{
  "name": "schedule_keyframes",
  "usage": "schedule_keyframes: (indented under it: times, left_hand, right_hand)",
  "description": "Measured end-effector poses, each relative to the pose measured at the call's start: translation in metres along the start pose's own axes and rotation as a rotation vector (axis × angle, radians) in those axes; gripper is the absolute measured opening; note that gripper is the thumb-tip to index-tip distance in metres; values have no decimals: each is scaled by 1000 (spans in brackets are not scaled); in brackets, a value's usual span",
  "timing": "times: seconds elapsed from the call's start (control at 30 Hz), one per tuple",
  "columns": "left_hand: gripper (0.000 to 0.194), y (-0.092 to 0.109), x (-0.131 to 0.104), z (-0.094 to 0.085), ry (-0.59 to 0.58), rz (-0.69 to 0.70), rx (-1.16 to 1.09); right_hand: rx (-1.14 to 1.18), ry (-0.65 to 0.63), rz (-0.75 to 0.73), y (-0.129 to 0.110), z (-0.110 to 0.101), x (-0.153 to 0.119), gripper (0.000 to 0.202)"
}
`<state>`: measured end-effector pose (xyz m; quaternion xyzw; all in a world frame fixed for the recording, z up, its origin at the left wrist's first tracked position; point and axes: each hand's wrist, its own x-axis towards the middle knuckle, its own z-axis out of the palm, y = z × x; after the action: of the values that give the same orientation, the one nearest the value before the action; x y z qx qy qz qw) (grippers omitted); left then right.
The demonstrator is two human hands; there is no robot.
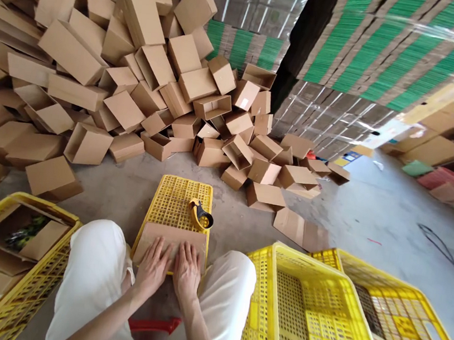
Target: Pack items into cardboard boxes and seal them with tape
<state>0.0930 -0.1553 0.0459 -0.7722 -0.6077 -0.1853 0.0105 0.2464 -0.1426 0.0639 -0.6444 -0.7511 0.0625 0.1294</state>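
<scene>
A closed brown cardboard box (pixel 173 233) lies on an upturned yellow crate (pixel 172 199) between my knees. Both palms rest flat on its top, side by side. My left hand (pixel 154 264) covers the left part with its fingers stretched forward. On the right part lies my right hand (pixel 188 268), fingers also extended. Neither hand grips anything. Just beyond the box, a yellow and black tape dispenser (pixel 200 215) sits on the crate's right side, touched by neither hand.
A large heap of open cardboard boxes (pixel 131 66) spreads ahead and to the left. At my left stands a yellow crate (pixel 51 263) holding open boxes with dark contents. Yellow crates (pixel 270 311) stand at my right. Strapped cardboard stacks (pixel 354 47) rise behind.
</scene>
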Motion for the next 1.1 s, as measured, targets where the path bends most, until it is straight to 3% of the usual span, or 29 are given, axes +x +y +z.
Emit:
schedule_keyframes:
  times: [0.07,0.13,0.23,0.3,0.37,0.5,0.57,0.67,0.77,0.87,1.0,1.1]
  left_hand:
    - [47,4,8,-2,-25,1,-3]
    - [46,-6,8,-5,-54,13,-17]
    - [45,-30,-1,-6,-63,23,-44]
    - [44,-34,-5,-4,-51,-6,-39]
    - [45,-24,-3,-1,-50,-22,-34]
    - [52,10,12,7,-75,35,-77]
    - [56,14,13,8,-75,68,-92]
    - [53,-6,6,7,-54,63,-61]
    - [53,-38,0,3,-33,-96,20]
    - [58,-57,5,2,-36,-212,79]
    - [59,-59,10,7,9,-238,103]
    - [60,-46,1,12,40,-185,100]
  right_hand:
    - [11,-31,11,-2,-9,12,48]
    - [10,-21,1,4,-13,11,47]
    - [-11,45,-41,17,-3,-16,50]
    - [-18,76,-59,22,7,-31,51]
    - [-15,79,-63,21,13,-32,52]
    - [17,21,-68,12,10,-1,55]
    - [28,4,-80,12,7,8,56]
    - [6,23,-90,23,7,-1,55]
    - [-34,63,46,40,12,-13,60]
    - [-18,117,138,55,16,-6,67]
    - [46,191,98,65,18,7,66]
    - [12,173,96,55,21,-4,64]
